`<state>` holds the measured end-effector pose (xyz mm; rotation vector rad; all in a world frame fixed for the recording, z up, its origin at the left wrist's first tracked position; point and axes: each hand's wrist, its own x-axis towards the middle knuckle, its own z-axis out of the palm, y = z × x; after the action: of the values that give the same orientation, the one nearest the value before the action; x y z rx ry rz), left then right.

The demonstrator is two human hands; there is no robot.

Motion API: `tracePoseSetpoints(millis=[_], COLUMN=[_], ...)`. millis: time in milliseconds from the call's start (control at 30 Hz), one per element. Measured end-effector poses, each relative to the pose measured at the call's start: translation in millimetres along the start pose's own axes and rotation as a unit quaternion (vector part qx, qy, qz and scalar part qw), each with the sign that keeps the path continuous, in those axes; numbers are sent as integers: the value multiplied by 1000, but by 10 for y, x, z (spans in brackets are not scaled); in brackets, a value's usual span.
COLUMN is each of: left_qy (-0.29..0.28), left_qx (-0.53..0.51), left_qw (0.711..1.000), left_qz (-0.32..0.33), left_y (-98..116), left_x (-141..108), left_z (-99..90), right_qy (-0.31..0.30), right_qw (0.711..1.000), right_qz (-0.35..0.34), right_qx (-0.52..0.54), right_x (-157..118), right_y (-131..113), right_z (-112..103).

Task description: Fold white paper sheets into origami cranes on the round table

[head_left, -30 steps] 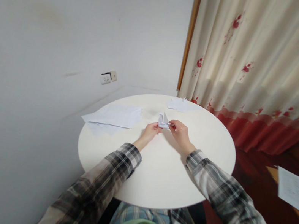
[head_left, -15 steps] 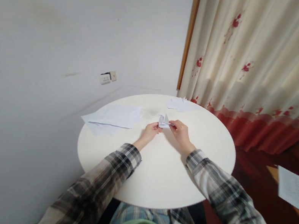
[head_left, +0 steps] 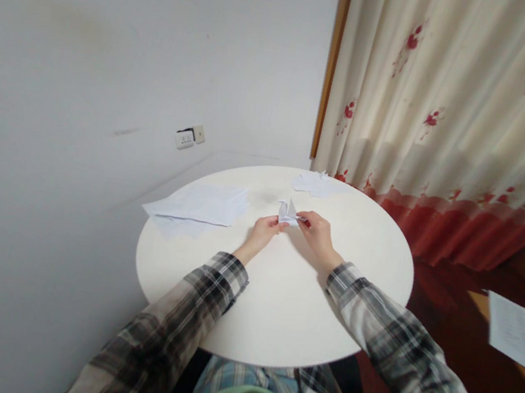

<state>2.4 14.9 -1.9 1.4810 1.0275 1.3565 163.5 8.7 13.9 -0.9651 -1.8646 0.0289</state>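
A small folded white paper crane (head_left: pixel 289 213) is held between both hands over the middle of the table, its pointed flaps standing up. My left hand (head_left: pixel 263 232) is closed on the crane's lower left side, thumb toward me. The fingertips of my right hand (head_left: pixel 316 229) pinch its right end. Parts of the fold lie hidden behind my fingers.
The round white table (head_left: pixel 283 308) bears a stack of white paper sheets (head_left: pixel 200 202) on the left and folded paper pieces (head_left: pixel 314 183) at the far edge. A wall socket (head_left: pixel 185 139), a flowered curtain (head_left: pixel 439 85) and written sheets (head_left: pixel 523 330) surround it.
The fingers of my left hand have shifted slightly to the right along the crane's lower edge. My right hand and the crane stay nearly in place.
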Motion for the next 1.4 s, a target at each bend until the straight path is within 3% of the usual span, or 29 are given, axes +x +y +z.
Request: tracePoseSetpoints(millis=[700, 933, 1167, 1300, 1400], left_qy=[39, 63, 16, -19, -33], left_qx=[19, -10, -147, -191, -201], left_qw=[999, 998, 987, 978, 975], left_qz=[7, -1, -64, -86, -92], left_y=[47, 97, 96, 64, 77], left_x=[-22, -60, -75, -52, -57], left_z=[-7, 2, -10, -19, -15], right_qy=[14, 66, 159, 159, 135], right_qw=[998, 990, 970, 971, 979], right_qz=[29, 70, 134, 125, 82], right_qx=[59, 101, 124, 126, 128], right_x=[-1, 23, 57, 45, 28], right_y=[-42, -93, 2, -35, -126], right_z=[-7, -44, -81, -96, -115])
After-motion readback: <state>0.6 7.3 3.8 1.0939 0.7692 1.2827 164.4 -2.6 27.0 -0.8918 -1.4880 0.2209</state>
